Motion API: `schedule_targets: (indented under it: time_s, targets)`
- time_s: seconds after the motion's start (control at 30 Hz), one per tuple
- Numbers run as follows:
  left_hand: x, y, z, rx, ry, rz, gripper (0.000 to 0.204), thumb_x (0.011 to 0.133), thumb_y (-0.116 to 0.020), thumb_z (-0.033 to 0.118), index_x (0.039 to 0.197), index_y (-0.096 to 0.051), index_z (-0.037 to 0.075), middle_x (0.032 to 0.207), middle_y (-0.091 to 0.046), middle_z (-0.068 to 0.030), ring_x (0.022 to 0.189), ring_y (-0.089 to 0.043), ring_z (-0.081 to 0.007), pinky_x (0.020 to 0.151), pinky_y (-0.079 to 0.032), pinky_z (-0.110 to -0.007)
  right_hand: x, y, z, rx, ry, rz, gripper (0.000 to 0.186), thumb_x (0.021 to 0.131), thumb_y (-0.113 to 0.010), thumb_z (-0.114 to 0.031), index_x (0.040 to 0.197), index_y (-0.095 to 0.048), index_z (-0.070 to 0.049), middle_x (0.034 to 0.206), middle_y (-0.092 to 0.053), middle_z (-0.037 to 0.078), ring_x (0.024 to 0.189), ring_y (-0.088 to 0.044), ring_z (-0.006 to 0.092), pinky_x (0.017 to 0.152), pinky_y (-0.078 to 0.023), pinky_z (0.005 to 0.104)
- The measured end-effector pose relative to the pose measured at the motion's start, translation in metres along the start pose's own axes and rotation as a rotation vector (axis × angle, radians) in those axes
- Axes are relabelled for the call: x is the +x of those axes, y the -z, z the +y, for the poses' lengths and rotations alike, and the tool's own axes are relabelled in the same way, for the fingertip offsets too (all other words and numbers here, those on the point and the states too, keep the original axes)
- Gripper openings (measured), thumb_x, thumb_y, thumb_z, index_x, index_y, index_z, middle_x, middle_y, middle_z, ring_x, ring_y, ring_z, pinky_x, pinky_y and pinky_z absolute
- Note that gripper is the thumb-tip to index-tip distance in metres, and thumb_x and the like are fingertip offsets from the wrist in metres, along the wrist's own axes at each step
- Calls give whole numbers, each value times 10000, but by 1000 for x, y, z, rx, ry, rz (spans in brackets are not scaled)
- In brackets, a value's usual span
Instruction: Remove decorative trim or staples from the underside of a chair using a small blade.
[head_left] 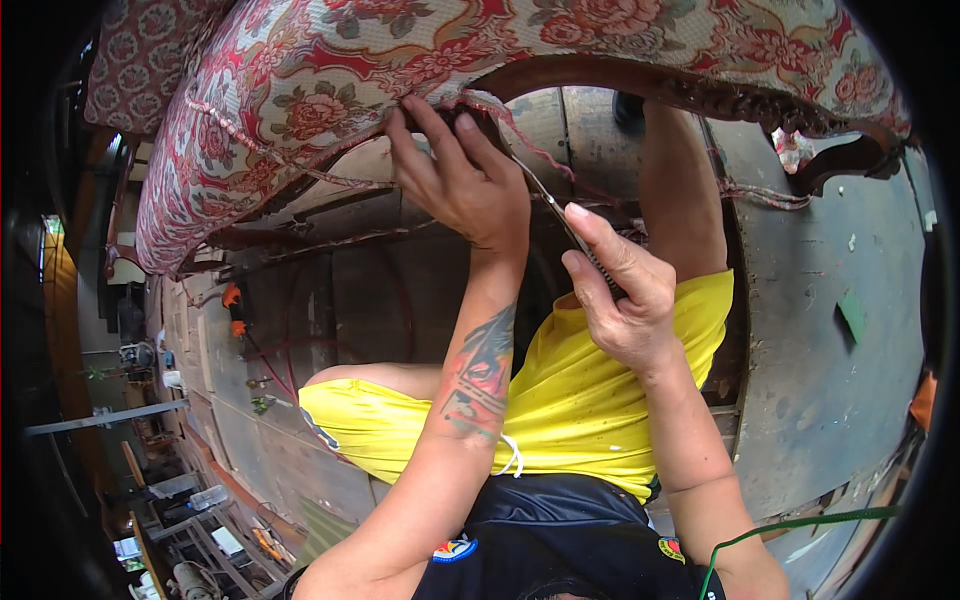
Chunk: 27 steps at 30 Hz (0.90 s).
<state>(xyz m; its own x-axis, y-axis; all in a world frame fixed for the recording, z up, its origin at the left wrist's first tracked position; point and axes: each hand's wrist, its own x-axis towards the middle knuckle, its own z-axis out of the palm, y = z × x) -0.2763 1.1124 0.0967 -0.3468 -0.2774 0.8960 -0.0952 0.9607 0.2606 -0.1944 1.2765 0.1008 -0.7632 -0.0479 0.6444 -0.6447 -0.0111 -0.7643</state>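
Note:
My left hand (455, 175) reaches up and pinches the loose edge of red floral upholstery fabric (330, 70) where it meets the dark carved wooden frame (700, 95) of a sofa. My right hand (620, 295) grips a thin metal tool (548, 205), a blade or pliers, whose tip points up to the fabric edge just beside the fingers of the left hand. A frayed cord trim (520, 135) hangs from the fabric. My yellow shorts (570, 400) and legs show below.
A worn grey wooden floor (830, 350) lies under the sofa frame. A second floral cushioned piece (140, 60) stands at the upper left. Clutter, tools and wooden slats (190, 500) fill the lower left. A green cord (800, 522) runs past my right forearm.

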Motion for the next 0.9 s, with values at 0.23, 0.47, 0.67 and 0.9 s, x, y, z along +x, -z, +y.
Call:
schedule_targets:
  time_s: [0.23, 0.47, 0.67, 0.9]
  targets:
    - [0, -4, -12, -251, -106, 14, 431, 1046, -578, 155, 1454, -592, 18, 1433, -522, -198, 1308, -518, -426, 1110, -400, -574, -2, -5, 5, -58, -24, -84, 588, 846, -731, 127, 1390, -691, -92, 711, -608, 62, 576, -535, 158, 576, -478, 300]
    - [15, 5, -49, -78, -388, -32, 414, 998, -673, 219, 1409, -660, 164, 1393, -558, -142, 1229, -554, -358, 1038, -444, -498, 50, -11, 22, -287, 116, -133, 602, 868, -746, 42, 1419, -672, -189, 739, -658, 102, 562, -597, 234, 549, -502, 375]
    - [44, 11, -79, 27, -679, -17, 426, 962, -731, 336, 1382, -694, 281, 1344, -606, 1, 1151, -567, -258, 988, -434, -426, 61, -6, 44, -526, 138, -215, 581, 890, -714, 71, 1419, -672, -166, 852, -715, 126, 672, -699, 242, 600, -547, 351]
    - [55, 10, -93, 77, -858, -24, 399, 934, -752, 346, 1331, -729, 318, 1337, -606, 27, 1130, -564, -220, 961, -421, -417, 57, -22, 62, -544, 225, -165, 617, 876, -745, 14, 1438, -656, -223, 734, -635, 83, 553, -614, 247, 518, -505, 396]
